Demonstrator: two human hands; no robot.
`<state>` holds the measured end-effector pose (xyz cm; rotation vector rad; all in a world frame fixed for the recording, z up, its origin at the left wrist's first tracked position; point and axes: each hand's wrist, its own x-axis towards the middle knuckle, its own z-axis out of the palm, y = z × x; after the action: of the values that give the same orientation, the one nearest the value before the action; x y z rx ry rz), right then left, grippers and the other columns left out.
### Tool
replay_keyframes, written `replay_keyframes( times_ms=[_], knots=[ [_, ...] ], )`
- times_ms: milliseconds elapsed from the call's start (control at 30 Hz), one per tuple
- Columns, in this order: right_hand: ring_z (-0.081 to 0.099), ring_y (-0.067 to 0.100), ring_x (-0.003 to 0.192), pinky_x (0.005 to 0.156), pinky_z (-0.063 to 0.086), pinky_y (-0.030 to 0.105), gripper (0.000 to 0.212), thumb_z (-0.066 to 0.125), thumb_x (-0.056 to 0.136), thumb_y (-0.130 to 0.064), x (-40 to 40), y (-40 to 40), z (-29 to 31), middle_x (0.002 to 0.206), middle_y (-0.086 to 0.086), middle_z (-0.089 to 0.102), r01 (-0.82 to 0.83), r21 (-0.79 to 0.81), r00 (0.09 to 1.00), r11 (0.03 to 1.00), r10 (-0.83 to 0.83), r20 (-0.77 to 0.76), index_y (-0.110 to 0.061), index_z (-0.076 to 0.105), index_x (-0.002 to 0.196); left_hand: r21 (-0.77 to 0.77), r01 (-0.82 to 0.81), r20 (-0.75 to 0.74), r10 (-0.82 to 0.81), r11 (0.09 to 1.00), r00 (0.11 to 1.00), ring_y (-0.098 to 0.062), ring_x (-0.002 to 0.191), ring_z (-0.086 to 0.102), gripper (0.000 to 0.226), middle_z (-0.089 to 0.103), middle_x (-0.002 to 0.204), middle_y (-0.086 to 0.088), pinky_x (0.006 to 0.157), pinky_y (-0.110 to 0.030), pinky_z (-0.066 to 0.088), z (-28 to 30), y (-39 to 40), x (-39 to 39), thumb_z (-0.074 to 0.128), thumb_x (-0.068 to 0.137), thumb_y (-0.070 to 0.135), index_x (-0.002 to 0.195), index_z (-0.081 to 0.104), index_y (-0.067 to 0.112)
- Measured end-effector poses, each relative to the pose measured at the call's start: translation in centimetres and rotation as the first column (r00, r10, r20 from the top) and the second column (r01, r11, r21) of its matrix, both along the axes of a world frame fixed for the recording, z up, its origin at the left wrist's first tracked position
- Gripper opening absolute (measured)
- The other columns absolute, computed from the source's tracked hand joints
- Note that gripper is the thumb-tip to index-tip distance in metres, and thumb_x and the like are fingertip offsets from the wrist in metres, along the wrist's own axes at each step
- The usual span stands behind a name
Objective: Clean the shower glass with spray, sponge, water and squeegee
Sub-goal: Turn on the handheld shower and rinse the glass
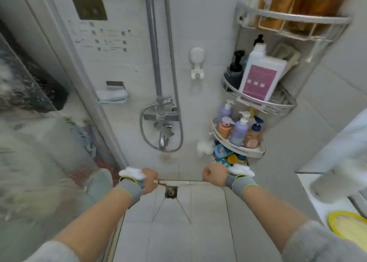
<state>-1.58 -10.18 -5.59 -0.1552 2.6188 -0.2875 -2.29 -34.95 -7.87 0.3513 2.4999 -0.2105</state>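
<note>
The shower glass [37, 162] fills the left side, smeared with foam and wet streaks, and its frame runs down to the floor. My left hand [149, 180] is stretched out low beside the glass's edge, fingers curled into a fist with nothing seen in it. My right hand [213, 176] is held out level with it further right, also a fist that holds nothing. Both wrists wear grey bands with a white device on top. No spray bottle or squeegee shows in either hand. A yellow sponge-like thing [349, 226] lies at the lower right edge.
The faucet [161, 116] with its looped metal hose [178, 134] hangs on the tiled wall ahead. Corner racks [264, 103] at the right carry several bottles, among them a white bottle with a pink label [258, 77]. A floor drain [171, 191] lies between my hands.
</note>
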Motion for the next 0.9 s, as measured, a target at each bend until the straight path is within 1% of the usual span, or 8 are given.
replay_keyframes(
  times_ms=[67,100,200,400,567,667,767,900],
  knots=[
    [0.064,0.028,0.094,0.074,0.046,0.031,0.025,0.049,0.092,-0.020,-3.5,-3.4,0.5,0.090,0.016,0.063,-0.047,0.034,0.999,0.998,0.047,0.002,-0.006,0.067,0.083,-0.042,-0.058,0.004,0.058,0.997,0.998,-0.026,0.118,0.057,0.038,0.059,0.128,-0.006,0.100,-0.035,0.045,0.2,-4.3,-1.2,0.042,0.096,0.038,0.123,0.057,0.015],
    [0.064,0.028,0.096,0.076,0.047,0.031,0.025,0.050,0.092,-0.021,-4.2,-3.5,0.6,0.096,0.017,0.065,-0.063,0.040,0.998,0.997,0.063,0.005,-0.005,0.068,0.088,-0.058,-0.075,0.009,0.076,0.995,0.997,-0.026,0.116,0.057,0.038,0.060,0.127,-0.006,0.098,-0.035,0.046,0.5,-4.6,-1.2,0.043,0.095,0.039,0.121,0.058,0.015],
    [0.063,0.032,0.104,0.084,0.048,0.033,0.029,0.051,0.093,-0.021,-10.0,-8.7,4.5,0.109,0.019,0.066,-0.085,-0.015,0.984,0.996,0.082,-0.159,-0.003,0.069,0.104,-0.020,-0.173,-0.077,0.171,0.985,0.982,-0.026,0.121,0.054,0.039,0.055,0.133,-0.008,0.101,-0.034,0.043,4.0,-9.8,-5.5,0.043,0.097,0.037,0.129,0.054,0.016],
    [0.063,0.029,0.099,0.082,0.048,0.031,0.025,0.053,0.092,-0.021,-17.6,-12.6,16.2,0.104,0.012,0.069,-0.106,-0.151,0.893,0.983,0.027,-0.449,-0.008,0.071,0.101,0.060,-0.172,-0.271,0.182,0.983,0.945,-0.025,0.128,0.048,0.043,0.051,0.138,-0.007,0.105,-0.030,0.038,14.6,-12.0,-12.9,0.044,0.099,0.037,0.135,0.050,0.013],
    [0.062,0.029,0.104,0.085,0.046,0.029,0.027,0.052,0.093,-0.022,-21.9,-13.1,27.3,0.109,0.011,0.069,-0.147,-0.196,0.763,0.970,-0.015,-0.646,-0.008,0.071,0.105,0.112,-0.135,-0.423,0.170,0.984,0.890,-0.026,0.102,0.057,0.032,0.059,0.115,-0.005,0.090,-0.031,0.045,25.5,-10.4,-18.4,0.044,0.096,0.038,0.113,0.058,0.015],
    [0.060,0.032,0.105,0.086,0.046,0.032,0.028,0.052,0.094,-0.023,-23.2,-12.6,32.9,0.110,0.014,0.068,-0.166,-0.196,0.678,0.966,-0.032,-0.734,-0.007,0.071,0.106,0.136,-0.118,-0.568,0.175,0.984,0.804,-0.026,0.112,0.057,0.040,0.059,0.126,-0.004,0.098,-0.037,0.047,32.3,-8.0,-19.6,0.045,0.097,0.038,0.129,0.056,0.016],
    [0.059,0.034,0.106,0.085,0.046,0.033,0.032,0.050,0.095,-0.028,-24.2,-12.3,37.7,0.113,0.015,0.065,-0.144,-0.251,0.567,0.957,-0.128,-0.814,-0.005,0.066,0.111,0.185,-0.074,-0.672,0.181,0.980,0.718,-0.025,0.115,0.057,0.042,0.058,0.130,-0.002,0.100,-0.037,0.046,37.7,-6.4,-20.4,0.047,0.096,0.038,0.133,0.054,0.018],
    [0.048,0.035,0.122,0.097,0.041,0.039,0.062,0.060,0.089,-0.038,-25.3,-11.5,44.3,0.135,0.014,0.050,-0.184,-0.518,0.419,0.835,-0.411,-0.810,-0.010,0.036,0.138,0.209,-0.038,-0.785,0.190,0.977,0.590,-0.026,0.109,0.060,0.038,0.063,0.122,-0.001,0.096,-0.036,0.049,44.1,-5.4,-21.3,0.048,0.094,0.037,0.125,0.061,0.019]
  ],
)
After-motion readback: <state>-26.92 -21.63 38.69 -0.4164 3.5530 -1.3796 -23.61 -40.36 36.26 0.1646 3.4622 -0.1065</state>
